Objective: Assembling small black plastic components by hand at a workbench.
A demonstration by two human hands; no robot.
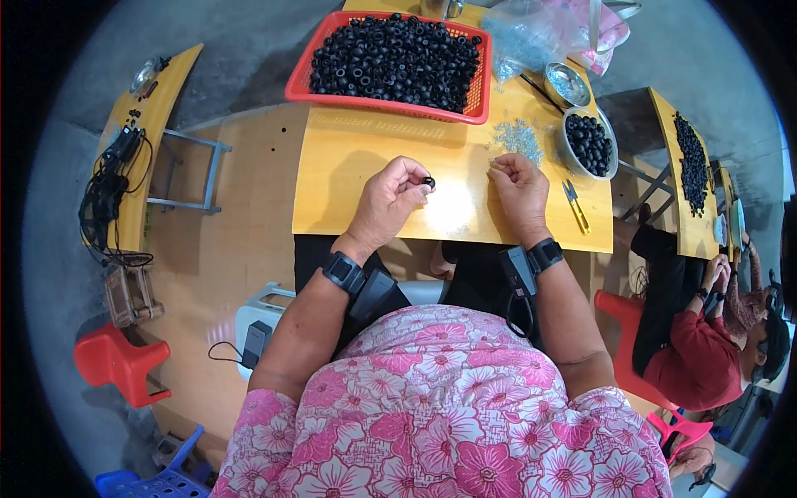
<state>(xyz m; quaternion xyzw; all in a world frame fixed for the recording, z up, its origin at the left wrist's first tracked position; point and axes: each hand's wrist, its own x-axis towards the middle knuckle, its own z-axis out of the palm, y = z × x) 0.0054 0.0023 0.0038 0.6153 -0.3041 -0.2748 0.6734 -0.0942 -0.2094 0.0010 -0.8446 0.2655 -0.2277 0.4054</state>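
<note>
Between the thumb and forefinger of my left hand (383, 203) is a small round black part (428, 182), held just above the tabletop. My right hand (523, 197) has thumb and fingertips pinched together beside a loose heap of small clear pieces (520, 139); whatever is between those fingertips is too small to make out. Beyond both hands, a red plastic basket (386, 105) is heaped with black ring-shaped parts (394, 62). A clear tub (613, 158) of rounder black parts (588, 143) stands to the right of my right hand.
Yellow-handled snips (579, 214) lie near the right edge of the wooden table (340, 183). A metal bowl (568, 85) and plastic bags (531, 33) sit at the far right. Another person (697, 357) works at a table on the right. Red stool (124, 361) at left.
</note>
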